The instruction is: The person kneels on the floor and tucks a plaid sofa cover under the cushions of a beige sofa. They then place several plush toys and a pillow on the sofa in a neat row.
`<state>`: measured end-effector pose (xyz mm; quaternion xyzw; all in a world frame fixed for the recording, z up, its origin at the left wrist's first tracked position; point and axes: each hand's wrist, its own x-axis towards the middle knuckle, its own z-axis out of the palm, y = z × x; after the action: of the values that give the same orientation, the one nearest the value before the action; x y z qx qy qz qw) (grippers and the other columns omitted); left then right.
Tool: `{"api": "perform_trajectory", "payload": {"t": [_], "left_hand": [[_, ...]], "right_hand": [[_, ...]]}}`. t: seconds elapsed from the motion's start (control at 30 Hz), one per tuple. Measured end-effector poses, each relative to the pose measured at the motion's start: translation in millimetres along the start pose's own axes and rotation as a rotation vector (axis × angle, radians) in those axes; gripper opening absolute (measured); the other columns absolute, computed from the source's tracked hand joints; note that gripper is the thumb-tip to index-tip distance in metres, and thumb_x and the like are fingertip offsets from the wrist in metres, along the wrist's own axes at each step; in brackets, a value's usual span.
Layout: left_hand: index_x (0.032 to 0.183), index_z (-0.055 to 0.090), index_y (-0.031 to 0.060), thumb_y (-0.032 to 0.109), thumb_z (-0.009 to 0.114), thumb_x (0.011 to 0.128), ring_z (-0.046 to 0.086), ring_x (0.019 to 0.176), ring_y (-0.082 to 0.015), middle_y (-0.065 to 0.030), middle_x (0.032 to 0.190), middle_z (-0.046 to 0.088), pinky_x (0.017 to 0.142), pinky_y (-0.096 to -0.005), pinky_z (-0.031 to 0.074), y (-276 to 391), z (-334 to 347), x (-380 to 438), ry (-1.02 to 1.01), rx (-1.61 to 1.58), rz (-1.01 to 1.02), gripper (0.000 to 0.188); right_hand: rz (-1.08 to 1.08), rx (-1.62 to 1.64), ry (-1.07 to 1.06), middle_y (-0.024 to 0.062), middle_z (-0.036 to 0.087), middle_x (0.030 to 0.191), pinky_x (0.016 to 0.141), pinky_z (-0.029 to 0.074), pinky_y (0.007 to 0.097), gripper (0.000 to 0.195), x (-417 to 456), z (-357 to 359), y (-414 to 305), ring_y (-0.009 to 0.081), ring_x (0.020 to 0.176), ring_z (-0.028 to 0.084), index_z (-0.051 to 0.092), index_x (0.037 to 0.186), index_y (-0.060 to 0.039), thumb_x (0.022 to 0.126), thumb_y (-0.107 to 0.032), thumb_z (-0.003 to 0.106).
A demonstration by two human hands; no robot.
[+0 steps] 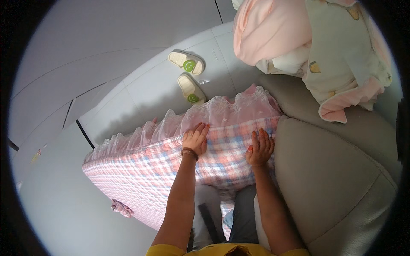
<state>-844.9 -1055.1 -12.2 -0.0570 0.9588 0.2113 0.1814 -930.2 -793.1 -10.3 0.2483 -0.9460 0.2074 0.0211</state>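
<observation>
A quilted plaid bedspread (224, 160) in pink, white and blue covers the bed before me. A pink frill with white lace (221, 110) runs along its far edge. My left hand (194, 139), with a ring and a brown bracelet, lies flat across the seam between the plaid and the frill. Its fingers point away from me and hold nothing. Close to the grey padded headboard (326, 166), my right hand (261, 148) rests palm down on the plaid, thumb spread from the fingers. Nothing shows in its grasp.
Pink and white bedding (333, 57) is heaped beyond the headboard. Two cream slippers, a farther one (175, 58) and a nearer one (186, 84), lie on the tiled floor (153, 80). Bunched pink fabric (121, 208) sticks out at the bedspread's left edge. My knees are on the bed.
</observation>
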Motion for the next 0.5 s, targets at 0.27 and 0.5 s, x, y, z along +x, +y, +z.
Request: {"api": "perform_trajectory", "payload": {"t": [0.27,0.5], "left_hand": [[0.141,0.043,0.0153,0.015,0.055,0.071,0.042,0.130,-0.0267,-0.0056,0.140,0.046,0.100,-0.0465,0.035,-9,8,-2,-0.070,-0.043,-0.010,0.071],[0.142,0.041,0.0131,0.021,0.048,0.078,0.044,0.127,-0.0307,-0.0104,0.139,0.047,0.102,-0.0469,0.034,-11,2,6,-0.099,-0.114,0.026,0.064]], "right_hand": [[0.043,0.008,-0.007,0.0114,0.051,0.137,0.104,0.034,0.0478,0.045,-9,2,-4,0.0287,0.122,0.050,0.055,0.131,-0.0127,0.100,-0.028,0.025],[0.061,-0.038,0.053,0.0087,0.050,0.138,0.102,0.037,0.0479,0.044,-5,-2,-10,0.0275,0.122,0.050,0.056,0.130,-0.0169,0.098,-0.026,0.027]]}}
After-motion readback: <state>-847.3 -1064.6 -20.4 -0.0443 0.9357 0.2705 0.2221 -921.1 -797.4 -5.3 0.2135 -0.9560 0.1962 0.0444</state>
